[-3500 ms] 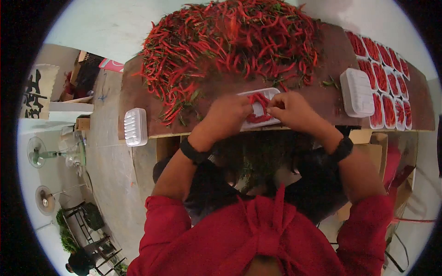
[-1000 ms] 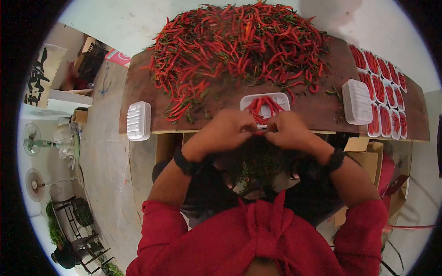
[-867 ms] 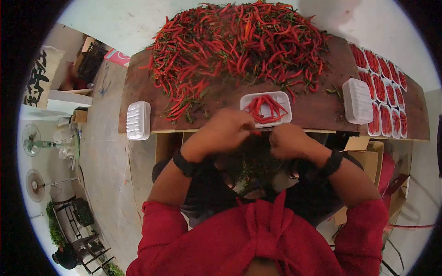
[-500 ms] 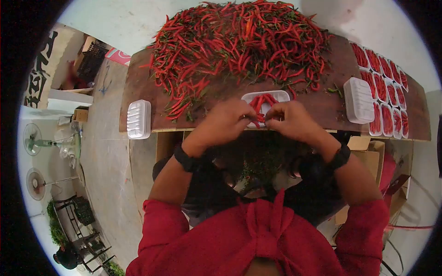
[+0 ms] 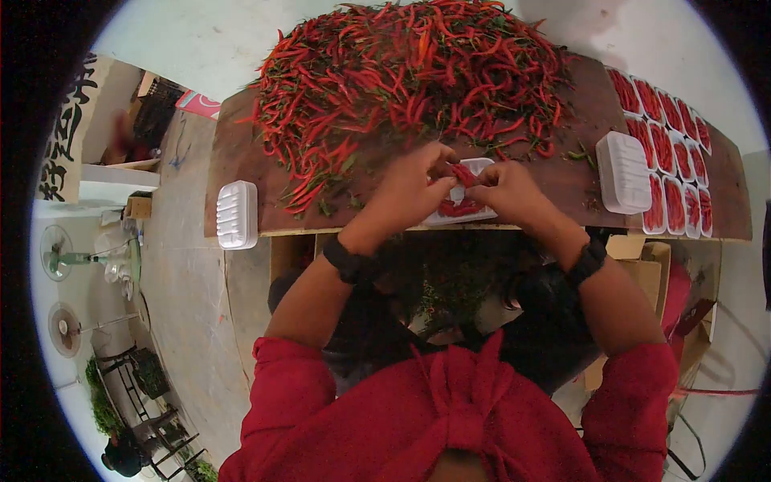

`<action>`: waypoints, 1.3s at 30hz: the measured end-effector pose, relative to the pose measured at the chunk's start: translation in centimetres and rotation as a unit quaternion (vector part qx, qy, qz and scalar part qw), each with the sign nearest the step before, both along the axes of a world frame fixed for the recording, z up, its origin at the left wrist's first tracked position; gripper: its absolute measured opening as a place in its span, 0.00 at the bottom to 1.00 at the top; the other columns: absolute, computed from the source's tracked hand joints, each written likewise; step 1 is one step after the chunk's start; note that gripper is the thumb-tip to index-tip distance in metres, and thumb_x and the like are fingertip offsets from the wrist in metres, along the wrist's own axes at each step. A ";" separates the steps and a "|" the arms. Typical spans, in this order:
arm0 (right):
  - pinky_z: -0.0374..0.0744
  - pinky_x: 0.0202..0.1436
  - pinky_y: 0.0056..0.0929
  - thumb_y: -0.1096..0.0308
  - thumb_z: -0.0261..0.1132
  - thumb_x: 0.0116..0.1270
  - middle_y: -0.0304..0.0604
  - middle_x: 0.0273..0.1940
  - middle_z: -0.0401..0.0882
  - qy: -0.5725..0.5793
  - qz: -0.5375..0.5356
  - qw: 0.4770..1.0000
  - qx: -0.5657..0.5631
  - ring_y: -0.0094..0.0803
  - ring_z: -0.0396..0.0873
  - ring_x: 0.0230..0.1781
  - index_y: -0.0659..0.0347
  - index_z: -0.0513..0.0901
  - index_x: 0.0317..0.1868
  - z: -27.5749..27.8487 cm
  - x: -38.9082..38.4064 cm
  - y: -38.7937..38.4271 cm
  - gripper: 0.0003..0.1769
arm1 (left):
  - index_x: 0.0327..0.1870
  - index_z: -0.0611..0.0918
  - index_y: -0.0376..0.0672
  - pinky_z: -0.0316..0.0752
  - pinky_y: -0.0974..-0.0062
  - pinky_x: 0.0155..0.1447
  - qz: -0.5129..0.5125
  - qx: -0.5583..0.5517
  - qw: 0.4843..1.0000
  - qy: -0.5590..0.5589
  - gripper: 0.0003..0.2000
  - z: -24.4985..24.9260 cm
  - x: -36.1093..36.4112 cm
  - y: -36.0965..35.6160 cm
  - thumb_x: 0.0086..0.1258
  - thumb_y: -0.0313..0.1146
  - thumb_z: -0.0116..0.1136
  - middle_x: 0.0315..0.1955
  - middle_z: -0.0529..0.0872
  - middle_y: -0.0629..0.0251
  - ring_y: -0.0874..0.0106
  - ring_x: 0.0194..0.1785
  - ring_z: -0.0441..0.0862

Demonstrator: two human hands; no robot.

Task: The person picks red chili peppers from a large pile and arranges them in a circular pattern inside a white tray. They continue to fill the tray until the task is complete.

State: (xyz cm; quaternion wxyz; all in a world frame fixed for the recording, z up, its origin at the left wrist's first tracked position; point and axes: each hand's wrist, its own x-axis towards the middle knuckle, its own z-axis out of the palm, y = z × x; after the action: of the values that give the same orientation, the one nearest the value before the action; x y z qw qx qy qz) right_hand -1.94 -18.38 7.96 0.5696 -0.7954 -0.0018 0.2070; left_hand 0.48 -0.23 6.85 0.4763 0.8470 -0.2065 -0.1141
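A white foam tray (image 5: 487, 215) lies at the table's near edge, turned at a slant, with red chili peppers (image 5: 456, 209) in its near part. Over its left side is my left hand (image 5: 414, 186), fingers curled in a pinch on red chilies. My right hand (image 5: 514, 195) comes in from the other side, its fingertips closed on the same few chilies (image 5: 463, 173). Fingers hide part of the tray and of what is pinched. Just beyond spreads a large heap of red chilies with green stems (image 5: 409, 76).
Stacked empty white trays stand at the left (image 5: 237, 215) and at the right (image 5: 624, 173). Several filled chili trays (image 5: 673, 205) sit in rows at the far right of the brown table (image 5: 574, 189). Cardboard boxes (image 5: 642, 277) are below; fans (image 5: 64, 329) stand at left.
Both hands have moved slightly away from my body, the left one farther. The tray has turned to a slant, and chilies now show in its near part.
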 end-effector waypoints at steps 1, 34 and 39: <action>0.72 0.25 0.25 0.65 0.67 0.53 0.38 0.24 0.78 0.016 -0.004 0.999 -0.043 0.21 0.73 0.23 0.68 0.83 0.31 -0.7 0.3 -0.4 0.12 | 0.46 0.80 0.39 0.74 0.70 0.49 -0.001 0.000 1.000 0.001 0.16 0.0 0.0 -0.1 0.57 0.34 0.58 0.38 0.83 0.58 0.66 0.45 0.81; 0.74 0.28 0.30 0.59 0.63 0.54 0.44 0.19 0.79 -0.048 0.045 0.969 -0.239 0.28 0.78 0.21 0.63 0.82 0.24 -4.1 1.3 -3.1 0.14 | 0.31 0.76 0.41 0.71 0.58 0.38 -0.131 0.096 0.954 -0.252 0.04 -4.1 -1.6 -0.8 0.55 0.25 0.54 0.27 0.77 0.55 0.54 0.35 0.76; 0.74 0.28 0.32 0.59 0.62 0.54 0.45 0.19 0.79 -0.070 0.037 0.971 -0.224 0.30 0.78 0.21 0.64 0.81 0.23 -4.3 1.2 -3.3 0.15 | 0.31 0.75 0.41 0.71 0.59 0.38 -0.136 0.110 0.952 -0.251 0.04 -4.6 -1.5 -0.9 0.55 0.26 0.55 0.27 0.77 0.55 0.54 0.34 0.76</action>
State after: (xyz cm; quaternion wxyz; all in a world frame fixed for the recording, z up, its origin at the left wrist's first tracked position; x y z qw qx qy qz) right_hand -0.79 -21.72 3.61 0.3669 -0.9147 -0.0247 0.1674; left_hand -0.98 -1.15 2.27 0.2928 0.8595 -0.4187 0.0167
